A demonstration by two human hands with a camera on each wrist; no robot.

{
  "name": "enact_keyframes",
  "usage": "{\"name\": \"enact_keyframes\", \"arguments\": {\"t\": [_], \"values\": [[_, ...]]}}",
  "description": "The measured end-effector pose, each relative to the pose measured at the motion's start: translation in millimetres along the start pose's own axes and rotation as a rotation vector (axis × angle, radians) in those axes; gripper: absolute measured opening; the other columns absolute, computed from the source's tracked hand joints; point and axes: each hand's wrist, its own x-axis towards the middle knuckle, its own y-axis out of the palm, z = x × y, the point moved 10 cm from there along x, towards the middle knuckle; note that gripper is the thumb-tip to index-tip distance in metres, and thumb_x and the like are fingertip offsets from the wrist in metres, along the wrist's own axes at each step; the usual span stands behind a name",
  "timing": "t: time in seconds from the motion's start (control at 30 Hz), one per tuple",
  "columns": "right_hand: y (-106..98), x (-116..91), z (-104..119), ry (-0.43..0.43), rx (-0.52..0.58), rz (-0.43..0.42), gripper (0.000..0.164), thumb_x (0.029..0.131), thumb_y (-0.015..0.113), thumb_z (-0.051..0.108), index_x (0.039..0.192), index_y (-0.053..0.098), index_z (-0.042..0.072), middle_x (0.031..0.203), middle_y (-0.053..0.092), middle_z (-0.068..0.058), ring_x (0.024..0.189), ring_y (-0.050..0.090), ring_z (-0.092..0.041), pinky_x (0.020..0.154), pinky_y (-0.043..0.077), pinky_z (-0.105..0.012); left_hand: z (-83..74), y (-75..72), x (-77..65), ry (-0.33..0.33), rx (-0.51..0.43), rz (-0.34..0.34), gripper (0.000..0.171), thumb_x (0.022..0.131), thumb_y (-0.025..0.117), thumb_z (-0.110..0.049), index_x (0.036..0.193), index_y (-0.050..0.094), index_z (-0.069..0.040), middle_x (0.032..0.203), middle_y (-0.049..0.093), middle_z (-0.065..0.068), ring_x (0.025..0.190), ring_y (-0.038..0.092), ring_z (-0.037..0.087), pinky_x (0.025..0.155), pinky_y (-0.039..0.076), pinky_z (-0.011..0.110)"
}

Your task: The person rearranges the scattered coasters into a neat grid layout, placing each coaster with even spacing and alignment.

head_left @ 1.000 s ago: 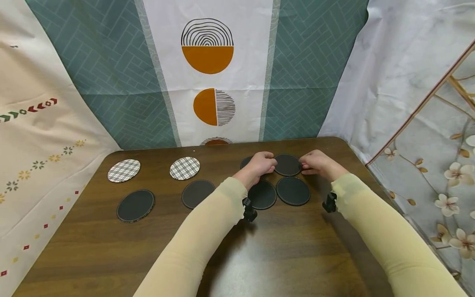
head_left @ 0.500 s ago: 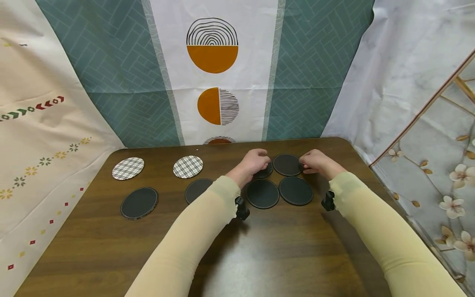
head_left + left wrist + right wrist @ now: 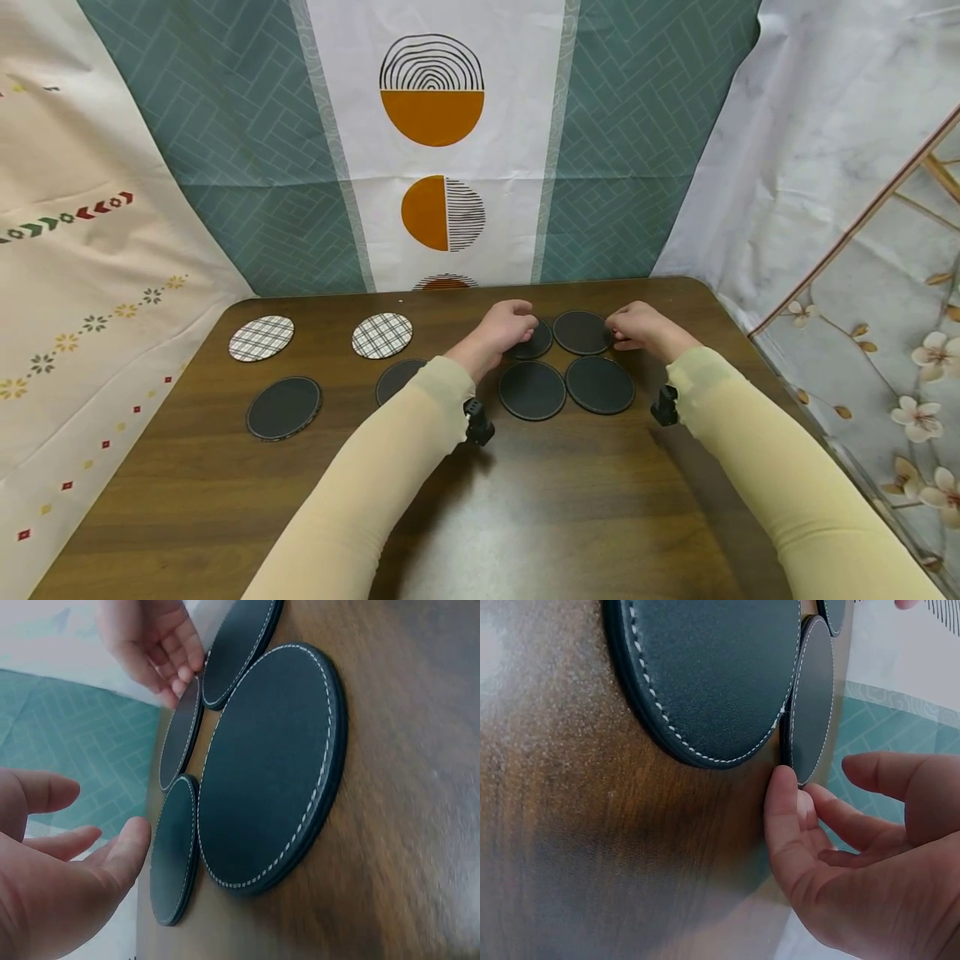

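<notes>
Four-square on the tabletop lie black round coasters with white stitched rims: back left, back right coaster, front left coaster and front right coaster. My left hand hovers by the back left coaster, partly covering it; in the left wrist view its thumb and fingers are apart with nothing between them. At the right side of the back right coaster is my right hand. In the right wrist view a fingertip touches that coaster's edge, while the thumb stands clear of it.
Left on the wooden table lie two plaid white coasters, one far left and one nearer the middle. A black coaster sits below the first; another black coaster is partly behind my left sleeve. Fabric curtains border the table.
My left hand has moved left, off the back right coaster's edge, so more of the back left coaster shows. The right hand stays at its coaster. The head view has shifted slightly.
</notes>
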Motion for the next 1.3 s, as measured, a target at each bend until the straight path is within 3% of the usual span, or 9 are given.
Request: {"name": "enact_keyframes", "arguments": {"t": [0.17,0.33,0.43,0.57,0.73,0.97,1.3], "values": [[1,-2,2,-0.014,0.002,0.003,0.047,0.111,0.046,0.007,0.15,0.048,-0.019,0.12,0.045,-0.019,0.095,0.051,-0.02,0.114,0.052,-0.049,-0.4,-12.1,-7.0,0.008,-0.006,-0.017,0.054,0.111,0.057,-0.008,0.163,0.047,0.004,0.162,0.053,0.023,0.14,0.062,0.039,0.116,0.05,0.043],[1,-10,4,-0.047,-0.003,0.0,0.047,0.112,0.045,0.008,0.151,0.046,-0.018,0.147,0.041,-0.029,0.101,0.05,-0.026,0.117,0.049,-0.052,-0.1,-23.6,-15.9,0.011,-0.011,-0.021,0.054,0.112,0.057,-0.008,0.164,0.047,0.003,0.165,0.05,0.023,0.142,0.06,0.04,0.118,0.049,0.045],[-1,-15,6,-0.06,-0.019,-0.013,0.055,0.112,0.044,0.009,0.159,0.038,-0.019,0.162,0.034,-0.033,0.11,0.05,-0.029,0.117,0.049,-0.052,0.6,-29.9,-21.6,0.015,-0.014,-0.01,0.055,0.112,0.056,-0.008,0.165,0.045,0.003,0.166,0.049,0.024,0.143,0.059,0.04,0.118,0.049,0.044],[-2,-20,10,-0.073,-0.033,-0.03,0.061,0.114,0.044,0.012,0.166,0.029,-0.016,0.17,0.029,-0.035,0.125,0.051,-0.034,0.114,0.052,-0.049,1.7,-42.6,-32.4,0.019,-0.002,-0.011,0.055,0.113,0.055,-0.008,0.166,0.043,0.003,0.167,0.047,0.024,0.144,0.058,0.041,0.117,0.05,0.044],[3,-25,19,-0.094,-0.063,-0.032,0.061,0.114,0.045,0.014,0.165,0.031,-0.016,0.163,0.038,-0.037,0.131,0.053,-0.037,0.109,0.056,-0.046,3.3,-61.7,-47.3,0.035,0.037,-0.023,0.055,0.112,0.054,-0.01,0.165,0.044,0.003,0.168,0.047,0.024,0.144,0.057,0.041,0.119,0.047,0.047],[19,-29,31,-0.13,-0.099,-0.006,0.058,0.114,0.047,0.013,0.163,0.035,-0.018,0.142,0.052,-0.034,0.118,0.062,-0.034,0.097,0.062,-0.039,10.2,-82.4,-65.4,0.034,0.087,-0.036,0.055,0.113,0.054,-0.013,0.165,0.046,0.0,0.165,0.05,0.021,0.144,0.059,0.037,0.12,0.046,0.048],[59,-38,57,-0.19,-0.105,0.069,0.056,0.116,0.049,0.013,0.161,0.038,-0.018,0.145,0.056,-0.034,0.119,0.064,-0.033,0.096,0.063,-0.037,18.6,-110.6,-90.0,0.028,0.141,-0.063,0.055,0.112,0.053,-0.012,0.163,0.046,0.006,0.162,0.051,0.028,0.143,0.058,0.039,0.118,0.048,0.046]]}}
